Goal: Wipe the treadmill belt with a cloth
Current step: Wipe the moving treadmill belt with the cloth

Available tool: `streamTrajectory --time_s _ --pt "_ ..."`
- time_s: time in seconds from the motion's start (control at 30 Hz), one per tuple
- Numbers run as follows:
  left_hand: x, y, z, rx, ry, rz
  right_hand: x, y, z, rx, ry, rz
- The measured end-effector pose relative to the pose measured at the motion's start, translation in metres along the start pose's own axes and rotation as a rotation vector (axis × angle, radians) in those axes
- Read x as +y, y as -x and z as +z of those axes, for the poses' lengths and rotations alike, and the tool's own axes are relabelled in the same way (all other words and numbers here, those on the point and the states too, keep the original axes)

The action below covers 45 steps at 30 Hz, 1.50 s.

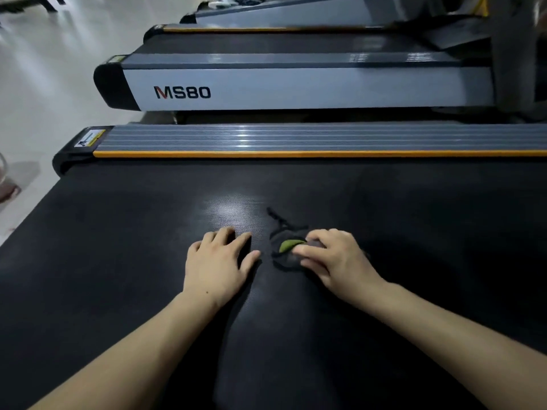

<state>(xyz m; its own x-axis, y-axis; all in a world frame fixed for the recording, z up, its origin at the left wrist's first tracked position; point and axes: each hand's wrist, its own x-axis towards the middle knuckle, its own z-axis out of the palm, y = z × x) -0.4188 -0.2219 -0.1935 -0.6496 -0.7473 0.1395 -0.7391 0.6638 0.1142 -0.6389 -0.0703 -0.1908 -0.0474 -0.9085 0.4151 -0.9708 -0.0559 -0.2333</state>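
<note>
My right hand (331,255) presses a small, dark, crumpled cloth with a green patch (288,250) onto the black textured treadmill belt (118,261), fingers curled over it and pinching the bunched fabric, I judge so it will not slip during a wipe. My left hand (219,261) lies flat just beside it, fingers spread on the belt, probably bracing my weight. Beyond runs the ribbed grey side rail with an orange edge (296,140), then a neighbouring grey treadmill marked MS80 (266,87). No containers are visible.
</note>
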Motion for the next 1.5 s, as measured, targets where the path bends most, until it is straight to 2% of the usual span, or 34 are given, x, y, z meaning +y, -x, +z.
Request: streamTrajectory --time_s 0.1,0.17,0.23,0.3,0.37,0.43,0.6,0.7,0.73,0.83,0.9,1.03,1.13,1.27,1.33,1.43,1.5 --pt "0.004 0.01 0.009 0.098 -0.02 -0.018 0.02 -0.009 -0.002 -0.037 0.031 -0.094" --pt "0.006 0.012 0.01 0.134 -0.014 -0.045 0.048 -0.04 0.008 -0.006 0.078 -0.066" --pt "0.006 0.012 0.012 0.14 -0.021 -0.07 0.08 -0.073 0.012 0.064 0.106 0.1" --pt "0.005 0.012 0.012 0.133 -0.025 -0.082 0.097 -0.094 0.013 0.05 0.073 0.308" --pt "0.004 0.011 0.012 0.131 -0.016 -0.085 0.091 -0.095 0.016 0.055 0.044 0.346" --pt "0.004 0.011 0.012 0.123 -0.008 -0.089 0.072 -0.074 0.015 0.078 0.004 0.243" --pt "0.005 0.011 0.011 0.119 -0.01 -0.092 0.016 0.012 -0.007 -0.054 -0.196 -0.099" --pt "0.006 0.011 0.011 0.11 -0.013 -0.091 0.039 -0.005 -0.006 -0.091 -0.082 -0.192" --pt "0.006 0.011 0.01 0.108 -0.009 -0.091 0.057 -0.024 0.0 -0.047 -0.021 -0.153" --pt "0.005 0.012 0.011 0.112 -0.02 -0.084 0.097 -0.068 0.007 0.07 0.028 0.245" --pt "0.003 0.011 0.012 0.117 -0.009 -0.078 0.091 -0.066 0.011 0.059 0.036 0.33" --pt "0.002 0.012 0.011 0.107 0.013 -0.072 0.026 -0.011 -0.003 0.038 -0.039 0.138" --pt "0.002 0.016 0.006 0.091 0.05 -0.063 -0.036 0.04 -0.012 -0.082 -0.122 -0.036" --pt "-0.003 0.027 -0.006 -0.037 0.13 -0.022 -0.031 0.031 -0.005 -0.105 -0.058 -0.135" --pt "-0.012 0.039 -0.014 -0.016 0.114 0.007 -0.008 -0.009 0.007 -0.015 0.009 -0.036" --pt "-0.027 0.058 -0.023 -0.025 0.109 0.003 0.004 -0.054 0.016 0.004 0.043 0.33" --pt "-0.034 0.068 -0.03 -0.026 0.161 -0.017 -0.011 -0.051 0.018 0.006 0.054 0.353"
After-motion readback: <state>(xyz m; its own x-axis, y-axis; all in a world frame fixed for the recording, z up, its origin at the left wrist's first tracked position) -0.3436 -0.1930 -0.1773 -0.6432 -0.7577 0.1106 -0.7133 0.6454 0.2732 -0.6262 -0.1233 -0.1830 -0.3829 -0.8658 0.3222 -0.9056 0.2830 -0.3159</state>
